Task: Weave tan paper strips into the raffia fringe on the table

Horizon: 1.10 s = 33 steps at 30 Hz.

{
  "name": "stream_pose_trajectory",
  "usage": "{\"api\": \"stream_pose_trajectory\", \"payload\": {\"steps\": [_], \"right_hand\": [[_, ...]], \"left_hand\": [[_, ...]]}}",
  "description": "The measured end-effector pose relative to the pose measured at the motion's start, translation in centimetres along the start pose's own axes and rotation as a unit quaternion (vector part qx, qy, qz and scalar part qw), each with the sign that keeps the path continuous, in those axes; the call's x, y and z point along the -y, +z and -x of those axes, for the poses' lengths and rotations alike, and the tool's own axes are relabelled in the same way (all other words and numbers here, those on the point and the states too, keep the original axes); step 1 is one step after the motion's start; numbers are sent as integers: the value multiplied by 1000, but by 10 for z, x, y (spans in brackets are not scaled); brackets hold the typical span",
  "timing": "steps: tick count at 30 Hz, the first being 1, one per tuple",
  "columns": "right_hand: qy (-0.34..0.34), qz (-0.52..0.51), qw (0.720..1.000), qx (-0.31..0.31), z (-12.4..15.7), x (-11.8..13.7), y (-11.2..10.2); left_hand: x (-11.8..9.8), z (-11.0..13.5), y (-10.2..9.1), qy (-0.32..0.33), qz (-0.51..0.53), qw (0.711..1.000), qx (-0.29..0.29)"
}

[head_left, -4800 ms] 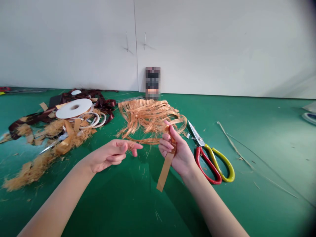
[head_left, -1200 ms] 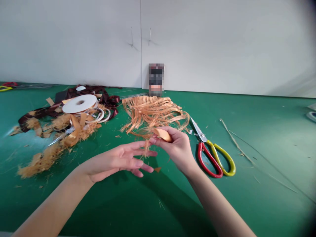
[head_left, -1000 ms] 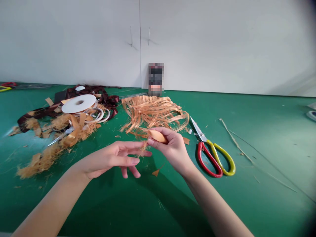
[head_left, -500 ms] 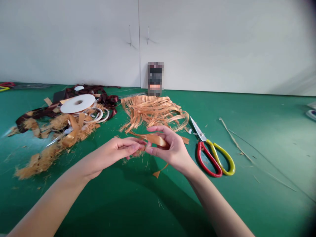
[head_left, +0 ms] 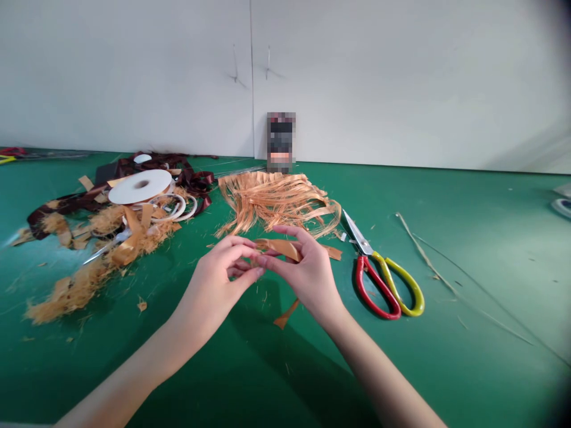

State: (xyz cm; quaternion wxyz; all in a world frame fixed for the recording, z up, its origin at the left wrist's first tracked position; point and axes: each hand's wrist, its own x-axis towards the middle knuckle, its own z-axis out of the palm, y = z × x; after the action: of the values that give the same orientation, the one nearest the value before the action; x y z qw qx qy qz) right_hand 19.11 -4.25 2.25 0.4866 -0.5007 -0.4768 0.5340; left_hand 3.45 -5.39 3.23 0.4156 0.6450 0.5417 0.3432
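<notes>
A tan satin ribbon (head_left: 282, 248) runs between my two hands, above the green tabletop. My left hand (head_left: 225, 267) pinches its left end, with fingertips and thumb close together. My right hand (head_left: 307, 264) grips the ribbon with the thumb and curled fingers, its thumb tip meeting the left fingertips. The ribbon's tail (head_left: 285, 315) hangs below the right hand. Just beyond the hands lies a row of frayed tan ribbon pieces (head_left: 276, 202). To the right rest scissors (head_left: 372, 261) with one red and one yellow handle, blades parted.
At left is a heap with a white ribbon spool (head_left: 140, 186), dark brown ribbon (head_left: 49, 215), tan fluff (head_left: 66, 300) and a thin pointed tool (head_left: 104, 248). A pixelated upright device (head_left: 281, 142) leans on the white wall (head_left: 401, 77). Thin stems (head_left: 428, 261) lie at right.
My left hand has turned and its fingers have curled in closer to the right thumb. A small tan scrap now lies on the table below left. The right hand has barely shifted.
</notes>
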Motion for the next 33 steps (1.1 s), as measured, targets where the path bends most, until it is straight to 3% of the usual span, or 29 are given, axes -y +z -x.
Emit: {"api": "stream_pose_trajectory", "payload": {"steps": [4, 8, 11, 14, 16, 20, 24, 26, 30, 33], "right_hand": [[-12, 30, 997, -74, 1, -4, 1], [-47, 62, 990, -114, -1, -9, -4], [-57, 47, 990, -119, -5, -7, -10], [-56, 42, 995, -76, -8, 0, -15], [-53, 57, 997, -16, -7, 6, -17], [-66, 123, 987, 73, -6, 17, -18], [-68, 111, 986, 103, -11, 26, -20], [-49, 92, 989, 108, -14, 30, -22], [-33, 77, 991, 108, -18, 30, -30], [-35, 94, 989, 109, -24, 25, -41]], "left_hand": [[0, 6, 9, -15, -21, 999, 22], [0, 9, 7, -49, 60, 994, 72], [-3, 8, -2, -55, 120, 990, 45], [-10, 2, -12, -9, 85, 996, -22], [-16, -6, -17, 39, 8, 999, -27], [-25, -26, -21, 63, -96, 993, 32], [-28, -42, -22, 44, -107, 989, 94], [-29, -47, -24, 48, -73, 993, 76], [-32, -54, -28, 40, 65, 996, -37], [-36, -58, -32, 47, 132, 986, -89]]}}
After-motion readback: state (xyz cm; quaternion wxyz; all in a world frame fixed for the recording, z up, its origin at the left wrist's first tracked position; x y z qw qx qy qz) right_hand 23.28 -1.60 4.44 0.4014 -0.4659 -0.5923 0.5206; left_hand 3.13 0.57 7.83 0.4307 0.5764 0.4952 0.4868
